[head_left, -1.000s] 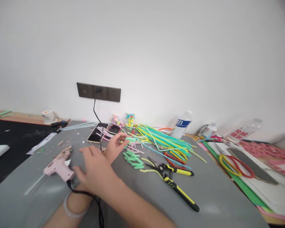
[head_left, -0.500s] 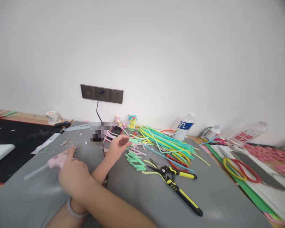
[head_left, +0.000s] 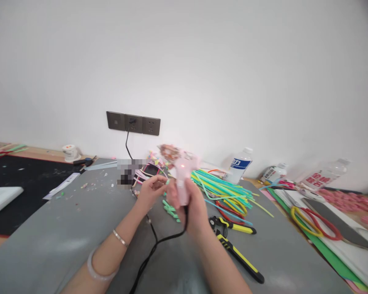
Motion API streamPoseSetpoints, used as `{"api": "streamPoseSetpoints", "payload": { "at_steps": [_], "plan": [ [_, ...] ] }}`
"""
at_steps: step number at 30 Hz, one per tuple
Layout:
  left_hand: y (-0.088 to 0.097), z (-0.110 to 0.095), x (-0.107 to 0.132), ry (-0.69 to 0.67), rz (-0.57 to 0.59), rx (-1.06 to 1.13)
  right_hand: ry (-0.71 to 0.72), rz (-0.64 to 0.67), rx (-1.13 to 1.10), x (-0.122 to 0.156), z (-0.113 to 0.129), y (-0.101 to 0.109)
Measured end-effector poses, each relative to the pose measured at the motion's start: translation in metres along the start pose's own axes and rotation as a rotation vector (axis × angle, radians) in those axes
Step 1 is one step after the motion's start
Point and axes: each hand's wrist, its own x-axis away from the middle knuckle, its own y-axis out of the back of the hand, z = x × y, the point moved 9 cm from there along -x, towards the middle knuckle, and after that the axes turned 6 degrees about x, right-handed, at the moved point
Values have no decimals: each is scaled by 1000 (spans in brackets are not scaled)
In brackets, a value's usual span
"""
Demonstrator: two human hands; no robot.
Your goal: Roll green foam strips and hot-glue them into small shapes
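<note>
My right hand [head_left: 194,206] is wrapped round the handle of a pink hot glue gun [head_left: 181,179], which is upright and blurred, its nozzle toward the upper left. A black cord [head_left: 171,236] runs from the bottom of its handle. Just left of it, my left hand [head_left: 152,191] pinches a small pale green piece [head_left: 167,182], mostly hidden by the fingers and the gun. Short green pipe cleaner pieces [head_left: 171,211] lie on the table below the hands. To the right is a bundle of long green, yellow and blue pipe cleaners [head_left: 223,188].
Black-and-yellow pliers [head_left: 241,257] rest open on the grey table [head_left: 64,232]. Behind the bundle stands a plastic bottle [head_left: 239,165]. Scissors with red and yellow handles [head_left: 315,222] lie at the right. A wall socket strip [head_left: 133,123] has a plug in it.
My right hand has swung the glue gun from the left, across my left arm, to the right beside my left hand. The gun has turned from lying sideways to upright. My left hand stays nearly in place.
</note>
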Motion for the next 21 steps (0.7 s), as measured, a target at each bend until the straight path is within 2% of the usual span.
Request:
{"api": "streamPoseSetpoints", "payload": {
  "at_steps": [2,4,8,12,17,21],
  "plan": [
    [0,3,-1,56,1,43,21,-44,-91,12,2,37],
    [2,6,-1,101,-2,73,-35,-14,-99,21,-9,63],
    [6,6,-2,116,-10,72,-213,91,-131,34,-47,91],
    [7,7,-3,98,5,62,-254,118,-175,36,-62,94],
    [6,4,-1,54,11,32,-275,123,-124,37,-64,84],
    [3,1,0,30,25,-43,-272,106,-98,39,-64,85]
  ]
}}
